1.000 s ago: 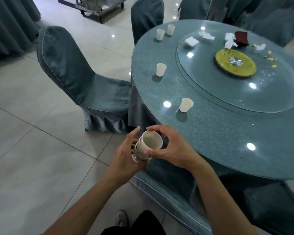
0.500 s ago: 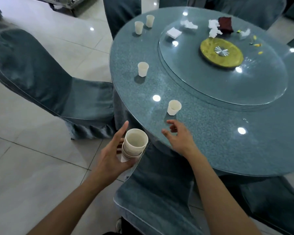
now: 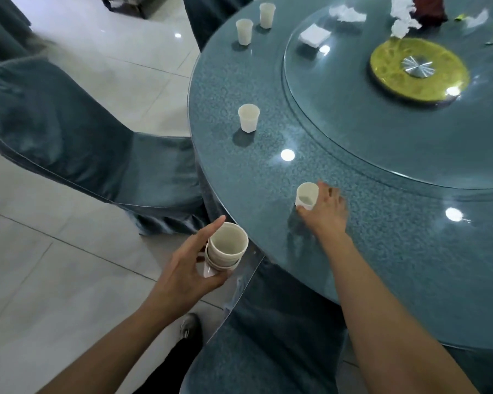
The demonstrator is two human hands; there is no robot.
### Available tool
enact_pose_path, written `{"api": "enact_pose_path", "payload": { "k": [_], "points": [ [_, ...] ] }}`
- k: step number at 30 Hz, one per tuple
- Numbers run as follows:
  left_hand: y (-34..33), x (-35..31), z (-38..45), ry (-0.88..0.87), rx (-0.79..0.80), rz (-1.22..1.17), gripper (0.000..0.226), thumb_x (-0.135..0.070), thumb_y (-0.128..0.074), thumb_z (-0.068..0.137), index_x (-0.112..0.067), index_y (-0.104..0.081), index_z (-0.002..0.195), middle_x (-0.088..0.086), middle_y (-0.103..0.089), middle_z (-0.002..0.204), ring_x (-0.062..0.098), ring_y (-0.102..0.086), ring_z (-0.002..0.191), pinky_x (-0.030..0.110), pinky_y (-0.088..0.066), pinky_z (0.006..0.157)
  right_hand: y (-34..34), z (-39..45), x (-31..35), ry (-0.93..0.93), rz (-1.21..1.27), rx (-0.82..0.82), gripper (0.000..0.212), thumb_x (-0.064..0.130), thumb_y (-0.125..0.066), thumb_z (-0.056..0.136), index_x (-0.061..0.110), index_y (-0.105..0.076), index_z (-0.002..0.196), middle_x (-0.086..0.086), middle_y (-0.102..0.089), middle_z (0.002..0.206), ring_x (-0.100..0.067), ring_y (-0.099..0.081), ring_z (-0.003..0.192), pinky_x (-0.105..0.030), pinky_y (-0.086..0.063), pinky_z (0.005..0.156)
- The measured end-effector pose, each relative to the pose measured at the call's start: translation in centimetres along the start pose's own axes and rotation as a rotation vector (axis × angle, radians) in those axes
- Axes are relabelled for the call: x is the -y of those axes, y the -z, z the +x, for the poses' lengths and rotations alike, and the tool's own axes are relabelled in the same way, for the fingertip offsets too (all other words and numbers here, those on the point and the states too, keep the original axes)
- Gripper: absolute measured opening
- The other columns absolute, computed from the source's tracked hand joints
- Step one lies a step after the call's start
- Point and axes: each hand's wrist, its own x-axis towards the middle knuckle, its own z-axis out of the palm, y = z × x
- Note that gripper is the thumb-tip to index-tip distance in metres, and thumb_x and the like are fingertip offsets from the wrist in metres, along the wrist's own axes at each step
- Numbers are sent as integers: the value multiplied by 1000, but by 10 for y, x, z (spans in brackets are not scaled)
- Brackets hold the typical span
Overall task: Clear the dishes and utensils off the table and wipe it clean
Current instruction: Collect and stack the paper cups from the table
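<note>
The left hand (image 3: 187,270) gripped a nested stack of cream plastic cups (image 3: 225,248) off the round blue-green glass tabletop (image 3: 382,251), presumably as collector; the right hand (image 3: 326,211) pinched the nearest single cream cup (image 3: 306,195), tilted, likely for stacking.

— What's each hand doing?
— The left hand (image 3: 182,268) holds a stack of cups (image 3: 225,248) off the worktop (image 3: 382,251) edge. The right hand (image 3: 325,214) has its grip on a single cup (image 3: 306,196).
— Anything else up there?
— Three more cups: one (image 3: 248,118) nearer, two (image 3: 244,31) (image 3: 267,15) farther. Crumpled napkins (image 3: 403,19) lie on the turntable (image 3: 353,123).
</note>
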Motion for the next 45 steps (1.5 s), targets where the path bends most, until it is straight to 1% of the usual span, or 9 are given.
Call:
{"api": "enact_pose_path", "payload": {
  "k": [7, 14, 19, 23, 29, 32, 36, 40, 45],
  "points": [
    [2, 18, 16, 67, 7, -48, 109, -21, -91, 72, -42, -26, 157, -26, -62, 124, 5, -60, 120, 15, -49, 96, -7, 2, 7, -37, 83, -32, 68, 45, -73, 82, 18, -44, 137, -13, -48, 133, -36, -49, 121, -49, -39, 102],
    [33, 46, 39, 78, 49, -76, 106, -30, -91, 70, -50, -28, 152, -19, -63, 122, 3, -61, 115, 22, -51, 97, 27, -65, 81, 62, 632, -89, 62, 39, -87, 72, 25, -57, 125, 5, -56, 121, -13, -58, 106, -37, -50, 96],
    [71, 74, 64, 68, 84, -116, 106, -24, -92, 69, -48, -30, 152, -22, -66, 115, 4, -65, 105, 30, -54, 94, 57, -93, 164, 181, 876, 14, 56, 37, -90, 70, 34, -63, 120, 15, -68, 114, -2, -65, 103, -31, -52, 95],
    [110, 98, 89, 46, 122, -144, 106, -22, -91, 70, -43, -29, 154, -26, -63, 114, 6, -67, 103, 37, -57, 91, 50, -95, 216, 261, 768, 149, 64, 43, -90, 65, 37, -62, 123, 15, -66, 120, -2, -63, 109, -33, -50, 100],
    [167, 115, 117, -28, 178, -174, 110, -23, -90, 71, -48, -23, 155, -23, -65, 111, 7, -68, 103, 42, -58, 91, 26, -88, 284, 265, 613, 265, 62, 41, -90, 69, 38, -61, 124, 13, -56, 124, 8, -56, 109, -12, -42, 93],
    [193, 117, 126, -75, 160, -144, 115, -24, -90, 72, -55, -16, 155, -21, -65, 119, 5, -67, 106, 40, -58, 91, 24, -82, 308, 242, 615, 270, 62, 45, -90, 67, 39, -60, 121, 14, -58, 124, 7, -57, 109, -16, -44, 94],
    [209, 122, 147, -145, 166, -169, 106, -23, -88, 76, -52, -23, 155, -13, -62, 134, 9, -65, 114, 42, -57, 95, 27, -63, 325, 220, 629, 271, 61, 46, -92, 62, 38, -61, 114, 16, -64, 117, 3, -61, 107, -24, -49, 95],
    [207, 126, 176, -140, 186, -149, 105, -24, -88, 76, -52, -23, 155, -17, -61, 135, 5, -64, 115, 39, -56, 95, 23, -34, 327, 177, 662, 299, 61, 47, -92, 61, 39, -61, 113, 15, -67, 113, 0, -63, 105, -32, -53, 96],
    [194, 131, 222, -121, 235, -90, 106, -24, -87, 78, -56, -20, 154, -20, -58, 138, 1, -62, 116, 33, -55, 97, 16, 15, 322, 159, 708, 329, 55, 45, -91, 64, 40, -61, 109, 16, -67, 111, 0, -64, 102, -33, -53, 96]
  ]
}}
